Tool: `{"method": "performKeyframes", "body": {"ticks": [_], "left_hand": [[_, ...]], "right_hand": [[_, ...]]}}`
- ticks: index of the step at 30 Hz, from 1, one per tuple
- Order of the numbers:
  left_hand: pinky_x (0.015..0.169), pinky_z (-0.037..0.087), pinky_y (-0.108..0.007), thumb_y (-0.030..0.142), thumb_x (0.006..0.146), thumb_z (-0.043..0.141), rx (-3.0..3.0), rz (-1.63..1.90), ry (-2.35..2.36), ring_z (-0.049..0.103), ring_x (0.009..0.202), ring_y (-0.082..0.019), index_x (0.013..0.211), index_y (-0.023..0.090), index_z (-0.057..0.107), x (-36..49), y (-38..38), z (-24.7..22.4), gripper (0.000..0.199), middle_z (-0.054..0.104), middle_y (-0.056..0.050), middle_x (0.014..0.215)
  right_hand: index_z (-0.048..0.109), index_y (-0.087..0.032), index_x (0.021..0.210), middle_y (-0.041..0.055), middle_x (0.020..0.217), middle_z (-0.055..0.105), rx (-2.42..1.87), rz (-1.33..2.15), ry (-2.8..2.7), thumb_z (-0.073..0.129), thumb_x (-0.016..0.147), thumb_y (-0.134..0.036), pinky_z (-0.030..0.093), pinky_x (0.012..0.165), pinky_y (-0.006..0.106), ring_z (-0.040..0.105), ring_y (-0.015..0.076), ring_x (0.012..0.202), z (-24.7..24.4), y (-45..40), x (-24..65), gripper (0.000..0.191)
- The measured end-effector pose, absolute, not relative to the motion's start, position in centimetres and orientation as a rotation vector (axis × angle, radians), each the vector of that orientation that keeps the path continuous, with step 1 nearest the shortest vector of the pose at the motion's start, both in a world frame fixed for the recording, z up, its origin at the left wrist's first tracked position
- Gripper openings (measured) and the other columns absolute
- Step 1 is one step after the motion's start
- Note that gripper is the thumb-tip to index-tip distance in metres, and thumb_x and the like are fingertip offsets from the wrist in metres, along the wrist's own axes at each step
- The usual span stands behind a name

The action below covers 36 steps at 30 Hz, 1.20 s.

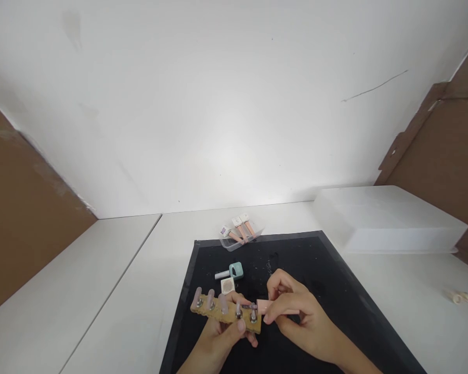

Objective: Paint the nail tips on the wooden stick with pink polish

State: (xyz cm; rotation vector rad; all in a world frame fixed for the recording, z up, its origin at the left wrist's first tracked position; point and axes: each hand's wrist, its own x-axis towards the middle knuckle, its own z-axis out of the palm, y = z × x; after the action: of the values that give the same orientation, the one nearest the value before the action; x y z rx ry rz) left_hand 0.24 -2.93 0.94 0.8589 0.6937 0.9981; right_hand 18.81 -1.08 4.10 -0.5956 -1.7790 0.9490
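Observation:
My left hand (222,337) grips a tan, rough-edged strip (230,315) from below, its thumb on the front edge. Several clear, pinkish nail tips (223,304) stand on small metal holders along the strip. In my right hand (296,311) is a pink brush cap (263,306), pinched between thumb and fingers. Its thin brush points left and reaches the nail tips near the strip's right end; whether it touches one cannot be made out. Just behind the strip sits a small white square bottle (228,285), partly behind my left fingers.
A teal bottle (236,270) with a silver cap lies on the black mat (296,249). Behind it, a clear tray (231,246) holds pink-capped bottles. A large translucent box (390,223) stands right; small beige pieces (458,297) lie at far right.

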Motion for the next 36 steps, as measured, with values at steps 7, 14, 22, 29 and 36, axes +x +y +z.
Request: {"method": "performKeyframes", "body": {"ticks": [7, 14, 22, 29, 36], "left_hand": [[0.061, 0.046, -0.029, 0.037, 0.067, 0.072, 0.842, 0.997, 0.691, 0.055, 0.062, -0.012, 0.089, 0.019, 0.058, 0.22, -2.94, 0.95, 0.032, 0.059, 0.0, 0.072], [0.06, 0.045, -0.028, 0.038, 0.067, 0.072, 0.832, 0.996, 0.686, 0.056, 0.062, -0.012, 0.087, 0.019, 0.057, 0.38, -2.97, 1.12, 0.032, 0.058, 0.0, 0.071], [0.059, 0.045, -0.027, 0.038, 0.065, 0.073, 0.8, 0.994, 0.725, 0.055, 0.059, -0.011, 0.086, 0.018, 0.057, 0.5, -3.12, 1.64, 0.033, 0.059, 0.001, 0.068], [0.06, 0.045, -0.028, 0.038, 0.066, 0.073, 0.777, 1.001, 0.72, 0.055, 0.059, -0.011, 0.087, 0.02, 0.057, 0.38, -3.18, 1.57, 0.032, 0.059, 0.001, 0.07], [0.061, 0.045, -0.029, 0.041, 0.069, 0.069, 0.861, 0.977, 0.698, 0.055, 0.059, -0.012, 0.088, 0.019, 0.057, -0.11, -2.94, 0.96, 0.032, 0.057, 0.0, 0.068]], "right_hand": [[0.068, -0.025, 0.08, 0.0005, 0.079, 0.042, -0.557, 0.77, -1.841, 0.044, 0.07, 0.008, 0.038, 0.052, 0.024, 0.048, 0.0121, 0.065, 3.79, -1.23, 18.79, 0.041], [0.067, -0.026, 0.084, 0.0008, 0.076, 0.04, -0.575, 0.589, -1.93, 0.044, 0.077, 0.004, 0.036, 0.048, 0.024, 0.047, 0.0126, 0.061, 4.26, -1.49, 18.8, 0.039], [0.068, -0.025, 0.085, 0.0015, 0.073, 0.043, -0.593, 0.351, -2.014, 0.042, 0.076, 0.003, 0.037, 0.047, 0.024, 0.047, 0.0132, 0.06, 4.59, -1.67, 18.9, 0.04], [0.066, -0.021, 0.079, 0.0016, 0.072, 0.043, -0.591, 0.279, -2.015, 0.043, 0.074, 0.004, 0.036, 0.046, 0.024, 0.047, 0.0124, 0.058, 4.45, -1.62, 18.98, 0.035], [0.066, -0.026, 0.091, 0.0014, 0.076, 0.044, -0.623, 0.568, -1.804, 0.048, 0.078, -0.001, 0.04, 0.051, 0.025, 0.049, 0.0141, 0.062, 4.25, -1.39, 18.95, 0.034]]}}
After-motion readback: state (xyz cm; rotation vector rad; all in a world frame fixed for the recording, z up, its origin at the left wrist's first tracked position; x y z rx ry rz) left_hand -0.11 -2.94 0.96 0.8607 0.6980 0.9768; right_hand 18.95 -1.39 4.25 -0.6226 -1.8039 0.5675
